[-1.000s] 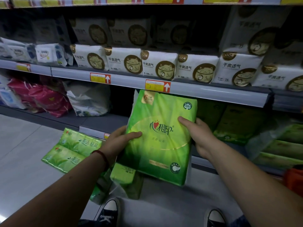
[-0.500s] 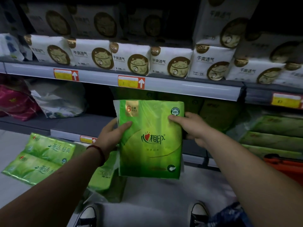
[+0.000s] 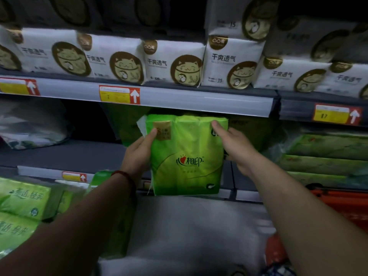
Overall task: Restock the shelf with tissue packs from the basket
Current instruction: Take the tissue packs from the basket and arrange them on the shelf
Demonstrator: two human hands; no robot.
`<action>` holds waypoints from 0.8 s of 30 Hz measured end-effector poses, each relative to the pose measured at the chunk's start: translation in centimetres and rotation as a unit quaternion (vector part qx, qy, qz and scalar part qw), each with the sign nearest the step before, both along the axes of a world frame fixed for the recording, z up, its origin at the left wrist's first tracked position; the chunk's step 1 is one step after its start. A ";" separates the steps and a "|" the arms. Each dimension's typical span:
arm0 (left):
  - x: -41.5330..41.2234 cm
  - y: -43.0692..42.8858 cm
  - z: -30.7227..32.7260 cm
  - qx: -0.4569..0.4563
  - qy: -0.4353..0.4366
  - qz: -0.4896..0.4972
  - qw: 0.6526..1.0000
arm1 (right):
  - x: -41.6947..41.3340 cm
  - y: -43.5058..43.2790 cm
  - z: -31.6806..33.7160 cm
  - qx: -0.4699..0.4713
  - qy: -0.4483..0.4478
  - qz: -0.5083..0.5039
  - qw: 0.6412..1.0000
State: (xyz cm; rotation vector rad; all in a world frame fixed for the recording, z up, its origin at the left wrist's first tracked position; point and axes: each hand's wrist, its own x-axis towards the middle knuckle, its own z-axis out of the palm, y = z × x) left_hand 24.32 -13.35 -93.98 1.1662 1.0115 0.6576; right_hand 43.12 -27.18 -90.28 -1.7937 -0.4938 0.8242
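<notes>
One head-worn view looks forward and slightly down, close to the shelf [image 3: 185, 100].

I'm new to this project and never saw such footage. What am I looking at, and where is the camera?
No machine here: a person wears a wide-angle camera on the head, looking down at their own bare arms. The left hand and right hand hold a green tissue pack by its sides, upright, in front of the lower shelf. White cat-printed packs line the upper shelf. More green packs lie at the lower left; an orange basket shows at the right edge.
</notes>
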 end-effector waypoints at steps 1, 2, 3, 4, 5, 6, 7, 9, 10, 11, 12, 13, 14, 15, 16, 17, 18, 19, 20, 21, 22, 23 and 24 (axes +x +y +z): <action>0.6 0.0 -0.2 -0.006 -0.001 0.001 1.000 | 0.3 0.0 0.1 -0.002 0.008 -0.005 1.000; 1.1 0.0 -0.3 -0.012 0.000 0.000 1.000 | 0.6 0.0 0.1 -0.004 0.023 -0.007 1.000; 1.6 0.1 -0.8 -0.017 -0.002 -0.004 1.000 | 0.9 0.0 -0.2 -0.008 0.038 -0.009 0.999; 2.0 0.0 -1.2 -0.021 -0.005 -0.007 1.000 | 1.2 -0.1 -0.6 -0.012 0.055 -0.010 0.998; 2.4 0.1 -1.8 -0.022 -0.008 -0.009 1.000 | 1.4 0.0 -1.0 -0.011 0.070 -0.013 0.997; 2.7 0.2 -2.2 -0.025 -0.012 -0.009 1.000 | 1.7 0.1 -1.7 -0.006 0.085 -0.022 0.996; 3.0 0.3 -2.6 -0.027 -0.018 -0.010 0.999 | 1.8 0.2 -2.2 0.008 0.099 -0.032 0.995; 3.3 0.7 -3.3 -0.038 -0.039 -0.018 0.998 | 2.1 0.3 -3.3 0.034 0.123 -0.051 0.991; 3.5 0.8 -3.6 -0.050 -0.056 -0.030 0.997 | 2.1 0.3 -3.7 0.043 0.131 -0.058 0.989; 3.6 0.9 -3.6 -0.066 -0.072 -0.046 0.994 | 2.3 0.3 -4.4 0.046 0.134 -0.066 0.988; 3.8 0.8 -3.5 -0.085 -0.079 -0.057 0.992 | 2.4 0.4 -5.0 0.045 0.134 -0.073 0.987; 4.0 0.7 -3.2 -0.103 -0.077 -0.054 0.990 | 2.5 0.4 -5.5 0.042 0.133 -0.080 0.987; 4.3 0.8 -3.1 -0.117 -0.065 -0.038 0.990 | 2.6 0.5 -5.9 0.038 0.131 -0.088 0.987; 4.6 1.0 -3.1 -0.123 -0.045 -0.014 0.991 | 2.7 0.6 -6.1 0.030 0.131 -0.093 0.987; 4.9 1.3 -3.0 -0.128 -0.022 0.007 0.992 | 2.6 0.8 -5.8 0.018 0.136 -0.101 0.985; 5.2 1.5 -2.8 -0.132 -0.004 0.022 0.991 | 2.6 1.1 -5.6 0.005 0.144 -0.107 0.984; 5.4 1.8 -2.8 -0.135 0.009 0.030 0.990 | 2.5 1.3 -5.3 -0.004 0.152 -0.110 0.982; 5.6 1.8 -2.7 -0.135 0.015 0.033 0.990 | 2.5 1.6 -5.3 -0.007 0.165 -0.116 0.979; 5.7 1.9 -2.7 -0.135 0.015 0.037 0.990 | 2.6 1.9 -5.5 -0.004 0.176 -0.125 0.976; 5.8 2.0 -2.9 -0.138 0.000 0.047 0.989 | 2.6 2.2 -5.8 0.003 0.186 -0.134 0.973; 6.0 2.0 -3.0 -0.139 -0.019 0.054 0.989 | 2.7 2.4 -6.1 0.013 0.188 -0.144 0.971; 6.1 2.0 -3.2 -0.130 -0.032 0.055 0.989 | 2.7 2.7 -6.3 0.026 0.189 -0.154 0.969; 6.3 2.1 -3.4 -0.113 -0.039 0.048 0.992 | 2.7 2.9 -6.4 0.037 0.191 -0.163 0.967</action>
